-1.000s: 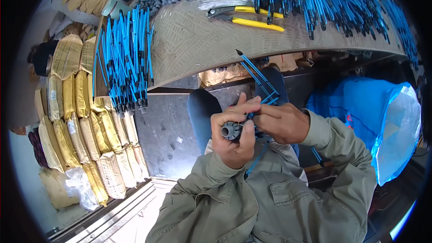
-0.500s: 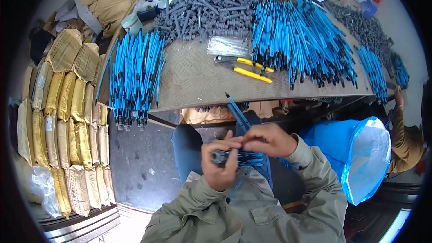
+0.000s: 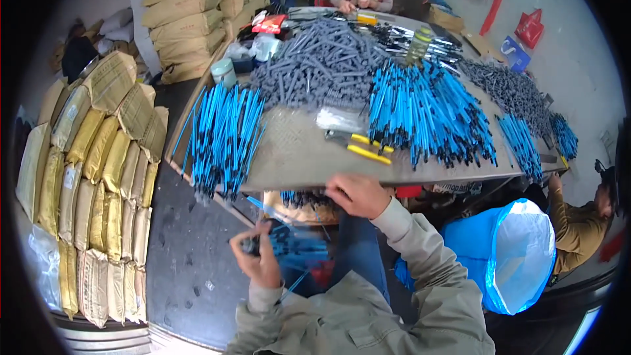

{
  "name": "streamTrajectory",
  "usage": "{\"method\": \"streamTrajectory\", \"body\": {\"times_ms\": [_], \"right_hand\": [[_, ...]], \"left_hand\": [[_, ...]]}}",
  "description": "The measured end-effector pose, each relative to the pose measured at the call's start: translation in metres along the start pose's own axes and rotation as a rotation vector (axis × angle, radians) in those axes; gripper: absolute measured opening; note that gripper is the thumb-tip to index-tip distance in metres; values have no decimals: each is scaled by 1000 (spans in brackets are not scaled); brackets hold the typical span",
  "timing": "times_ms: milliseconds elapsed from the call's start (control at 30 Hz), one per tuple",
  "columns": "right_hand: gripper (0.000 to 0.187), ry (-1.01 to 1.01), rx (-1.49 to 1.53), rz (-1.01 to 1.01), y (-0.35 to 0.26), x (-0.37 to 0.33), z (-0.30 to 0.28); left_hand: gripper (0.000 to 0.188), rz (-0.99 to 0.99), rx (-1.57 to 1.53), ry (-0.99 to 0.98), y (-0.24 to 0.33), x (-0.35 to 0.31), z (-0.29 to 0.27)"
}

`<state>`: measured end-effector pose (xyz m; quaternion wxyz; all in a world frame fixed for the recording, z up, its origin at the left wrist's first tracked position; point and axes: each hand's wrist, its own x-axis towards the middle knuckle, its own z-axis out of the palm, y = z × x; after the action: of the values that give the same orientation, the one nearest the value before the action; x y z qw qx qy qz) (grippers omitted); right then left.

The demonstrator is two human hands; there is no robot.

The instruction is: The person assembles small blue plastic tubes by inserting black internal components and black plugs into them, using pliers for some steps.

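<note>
My left hand point(image 3: 260, 253), low over my lap, is closed around a bundle of thin blue rods point(image 3: 299, 248) with dark ends; motion blurs the bundle. Apart from it, my right hand point(image 3: 360, 195) is at the table's front edge with its fingers curled in; whether anything is inside them is hidden. Beyond that hand lie pliers point(image 3: 369, 151) with yellow handles. A large heap of blue rods point(image 3: 430, 115) with black ends spreads behind them, and another pile of blue rods point(image 3: 227, 135) hangs over the front edge at left.
Grey ribbed plastic pieces point(image 3: 322, 62) are heaped mid-table point(image 3: 289, 151), near a clear bag point(image 3: 340, 119). A blue sack point(image 3: 470, 243) with a white inside stands at right. Stacked sacks point(image 3: 98, 204) line the left. A co-worker point(image 3: 582, 223) sits at right; other people are behind the table.
My hands have parted: the left moved left and down with the bundle, the right moved up to the table edge. The view has tilted up, showing people at the back.
</note>
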<state>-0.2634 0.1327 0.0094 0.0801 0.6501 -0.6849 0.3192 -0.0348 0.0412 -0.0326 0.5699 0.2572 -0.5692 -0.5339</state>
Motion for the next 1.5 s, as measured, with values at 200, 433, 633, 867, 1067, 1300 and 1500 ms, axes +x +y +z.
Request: {"method": "streamTrajectory", "body": {"times_ms": [200,433,633,867,1067,1300,1500], "right_hand": [[9,-123,55,68,3,-44,5],[17,171,-245,156,49,17,-23],[19,109,-515,134,79,38,-9],[22,141,-618,154,83,46,-12],[25,144,-546,188,88,50,-11],[29,174,-382,52,85,44,-15],[30,168,-384,114,83,36,-11]], "left_hand": [[16,-108,-29,-30,21,36,7],[16,-85,114,-403,66,35,-58],[16,-30,92,-463,87,27,-62],[18,-143,169,-479,80,44,-56],[17,-132,278,-295,77,37,-35],[15,-31,528,145,91,18,-35],[11,-22,559,313,93,12,-40]]}}
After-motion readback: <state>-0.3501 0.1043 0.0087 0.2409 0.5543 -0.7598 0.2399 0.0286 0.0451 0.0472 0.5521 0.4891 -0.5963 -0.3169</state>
